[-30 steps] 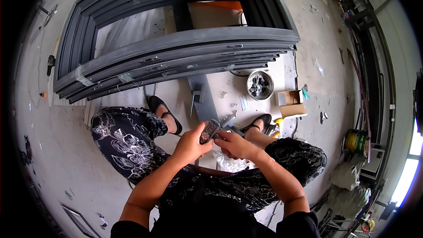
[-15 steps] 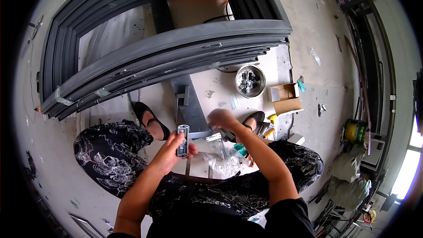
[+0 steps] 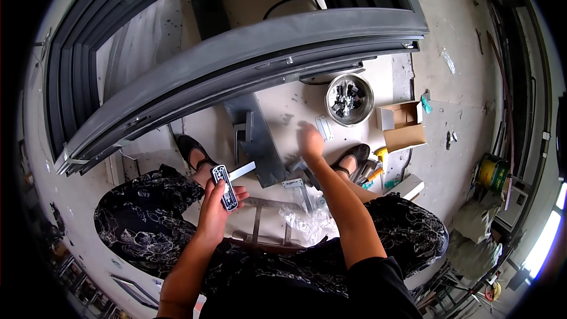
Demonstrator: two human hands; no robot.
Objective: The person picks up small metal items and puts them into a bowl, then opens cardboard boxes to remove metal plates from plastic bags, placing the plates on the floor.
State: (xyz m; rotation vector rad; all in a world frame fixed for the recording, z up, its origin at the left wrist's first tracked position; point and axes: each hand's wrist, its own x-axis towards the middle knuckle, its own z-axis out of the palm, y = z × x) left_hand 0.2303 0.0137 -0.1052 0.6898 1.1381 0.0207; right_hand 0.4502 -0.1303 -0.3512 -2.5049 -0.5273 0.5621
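In my left hand [image 3: 214,210] is a small oblong hardware fitting [image 3: 224,188] with a silver rim and a dark, recessed face. Thumb and fingers are closed round its sides. A flat pale strip [image 3: 243,170] shows just beyond the fitting; whether the two touch I cannot tell. My right hand [image 3: 312,142] reaches forward over the floor, slightly blurred, its fingers hidden behind its back. Closest to that hand is a slim slotted metal plate [image 3: 324,128]. Beyond it stands a round metal bowl [image 3: 370,106] of small dark and silver parts.
Large dark grey frames [image 3: 248,38] lie stacked ahead. An open cardboard box [image 3: 406,137] is right of the bowl. Near my right foot are a tool with a yellow handle [image 3: 381,152] and crumpled clear plastic [image 3: 312,224]. A dark metal plate [image 3: 266,147] rests between my feet.
My right hand has moved forward to beside the slotted plate. The left hand has shifted a little left, keeping the fitting, and the pale strip now shows beside it. The whole view has shifted.
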